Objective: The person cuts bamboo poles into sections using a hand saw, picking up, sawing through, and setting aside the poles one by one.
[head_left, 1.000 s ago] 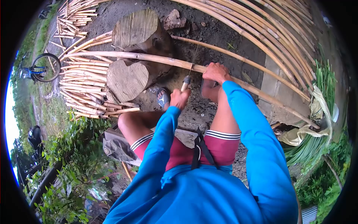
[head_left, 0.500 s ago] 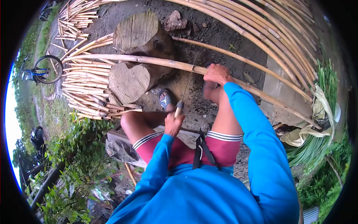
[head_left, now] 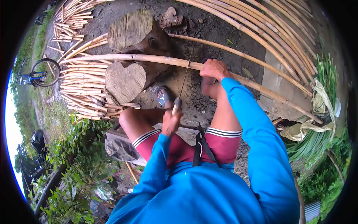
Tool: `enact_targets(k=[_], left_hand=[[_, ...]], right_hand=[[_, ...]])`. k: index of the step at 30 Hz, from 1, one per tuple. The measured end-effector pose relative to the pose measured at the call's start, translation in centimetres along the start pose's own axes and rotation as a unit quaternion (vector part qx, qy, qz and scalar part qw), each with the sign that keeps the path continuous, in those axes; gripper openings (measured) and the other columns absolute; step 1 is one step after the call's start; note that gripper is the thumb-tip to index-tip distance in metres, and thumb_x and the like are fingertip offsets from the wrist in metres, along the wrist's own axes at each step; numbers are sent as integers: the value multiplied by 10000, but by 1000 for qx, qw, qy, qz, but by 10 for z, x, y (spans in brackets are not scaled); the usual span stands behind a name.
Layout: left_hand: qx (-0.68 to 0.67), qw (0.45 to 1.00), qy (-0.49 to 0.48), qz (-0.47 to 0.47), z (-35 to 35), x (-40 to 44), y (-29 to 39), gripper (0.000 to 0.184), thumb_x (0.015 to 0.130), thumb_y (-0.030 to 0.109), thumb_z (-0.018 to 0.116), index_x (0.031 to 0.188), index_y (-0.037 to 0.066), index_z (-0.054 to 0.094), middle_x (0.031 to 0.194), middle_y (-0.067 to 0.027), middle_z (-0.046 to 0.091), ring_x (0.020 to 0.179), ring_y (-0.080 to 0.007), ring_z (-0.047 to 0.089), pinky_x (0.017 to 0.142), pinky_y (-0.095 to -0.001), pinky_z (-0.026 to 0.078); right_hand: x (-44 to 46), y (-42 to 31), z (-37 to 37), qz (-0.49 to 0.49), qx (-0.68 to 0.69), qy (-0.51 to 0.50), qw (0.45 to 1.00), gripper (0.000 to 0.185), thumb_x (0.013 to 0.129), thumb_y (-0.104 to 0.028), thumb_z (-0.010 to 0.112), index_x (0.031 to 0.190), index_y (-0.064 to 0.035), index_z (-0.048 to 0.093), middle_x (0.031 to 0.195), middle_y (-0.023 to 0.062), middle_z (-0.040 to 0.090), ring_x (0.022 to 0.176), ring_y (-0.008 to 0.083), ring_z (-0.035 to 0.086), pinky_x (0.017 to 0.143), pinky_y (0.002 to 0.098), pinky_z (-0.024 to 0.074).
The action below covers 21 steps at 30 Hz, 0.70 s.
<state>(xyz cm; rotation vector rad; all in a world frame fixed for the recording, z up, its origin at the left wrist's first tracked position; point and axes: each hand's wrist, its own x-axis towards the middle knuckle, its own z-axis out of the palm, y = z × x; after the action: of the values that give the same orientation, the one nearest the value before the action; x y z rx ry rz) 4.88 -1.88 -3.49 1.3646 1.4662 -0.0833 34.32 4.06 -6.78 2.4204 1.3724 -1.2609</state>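
My left hand (head_left: 171, 121) is closed round the handle of a handsaw (head_left: 182, 86), its thin blade seen nearly edge-on and crossing a long bamboo pole (head_left: 160, 59). Just right of the blade, my right hand (head_left: 213, 69) grips the same pole from above. The pole runs over a cut log (head_left: 158, 72) on the left, and its right end reaches down near a pale sack. My feet, in sandals, are on the ground below and behind the pole. How deep the blade sits in the bamboo cannot be made out.
Short bamboo pieces (head_left: 84, 87) are piled at the left beside the log's heart-shaped end. Another stump (head_left: 130, 30) stands behind. Long bamboo poles (head_left: 257, 26) lie at upper right. A pale sack (head_left: 322, 99) is at right; a bicycle (head_left: 44, 72) stands far left.
The view has shifted slightly, moving the surroundings up and left. My left hand and the saw have moved slightly; the blade still crosses the pole. My right hand keeps its grip.
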Motion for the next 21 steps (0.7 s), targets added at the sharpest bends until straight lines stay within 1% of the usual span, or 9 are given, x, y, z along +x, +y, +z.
enact_targets(k=[3, 5, 9, 11, 13, 15, 17, 19, 21], left_hand=[[-39, 993, -41, -102, 14, 94, 39, 284, 742, 227, 632, 932, 28, 704, 603, -74, 551, 583, -195, 575, 514, -366, 432], [79, 988, -8, 135, 16, 85, 19, 262, 743, 223, 638, 893, 14, 690, 580, -55, 539, 520, -178, 527, 483, -369, 401], [-5, 1000, -10, -29, -13, -15, -32, 245, 746, 217, 641, 861, 6, 685, 638, -83, 608, 570, -170, 570, 505, -342, 417], [-3, 999, -11, -31, -16, -16, -9, 325, 762, 306, 626, 779, -17, 658, 656, -178, 625, 666, -256, 652, 602, -397, 492], [-15, 999, -17, -27, 0, 49, 17, 317, 813, 316, 601, 811, 8, 676, 642, -178, 608, 677, -302, 655, 576, -420, 498], [-60, 990, -49, -117, 9, 102, 58, 284, 768, 193, 629, 1005, 38, 647, 557, -83, 472, 584, -230, 582, 514, -392, 446], [195, 932, 12, 306, 2, 75, 43, 268, 789, 241, 607, 951, 29, 634, 547, -64, 484, 519, -178, 542, 464, -374, 411], [-51, 998, -21, 25, 7, 60, -7, 219, 776, 232, 622, 830, 20, 626, 578, -92, 538, 494, -177, 524, 463, -375, 395], [28, 994, 57, 84, -14, -47, -36, 348, 772, 299, 639, 816, -46, 646, 641, -198, 596, 647, -292, 644, 619, -431, 468]], right_hand=[[8, 1, 7, -12, -11, 19, 1000, 445, 713, -308, 614, 1071, -70, 726, 1179, 247, 643, 1142, 384, 609, 992, 422, 487], [1, -3, 6, -11, -7, -3, 1000, 451, 712, -315, 618, 1077, -73, 725, 1181, 246, 643, 1147, 378, 609, 992, 419, 487], [-1, -1, 0, 5, -6, 14, 1000, 453, 704, -304, 634, 1084, -73, 722, 1175, 231, 653, 1141, 364, 616, 989, 423, 487], [-3, -3, 6, 11, 3, 5, 1000, 452, 702, -300, 638, 1084, -73, 722, 1176, 230, 653, 1138, 366, 617, 987, 426, 488], [1, -8, -4, 7, 2, 11, 1000, 452, 699, -296, 641, 1084, -73, 721, 1177, 228, 654, 1134, 369, 618, 985, 428, 489], [-3, -7, -1, 18, 9, 8, 1000, 462, 697, -303, 644, 1090, -71, 719, 1180, 230, 652, 1136, 370, 617, 985, 427, 490], [-3, -10, -1, 28, 3, 1, 1000, 465, 699, -309, 644, 1094, -74, 719, 1185, 227, 650, 1142, 370, 614, 983, 422, 492], [-6, -5, 1, 14, -23, 31, 999, 414, 683, -286, 604, 1029, -106, 744, 1097, 199, 687, 1068, 389, 643, 938, 457, 510], [0, 3, 7, 0, -10, 36, 999, 411, 693, -276, 586, 1040, -113, 737, 1089, 199, 688, 1062, 386, 644, 929, 451, 517]])
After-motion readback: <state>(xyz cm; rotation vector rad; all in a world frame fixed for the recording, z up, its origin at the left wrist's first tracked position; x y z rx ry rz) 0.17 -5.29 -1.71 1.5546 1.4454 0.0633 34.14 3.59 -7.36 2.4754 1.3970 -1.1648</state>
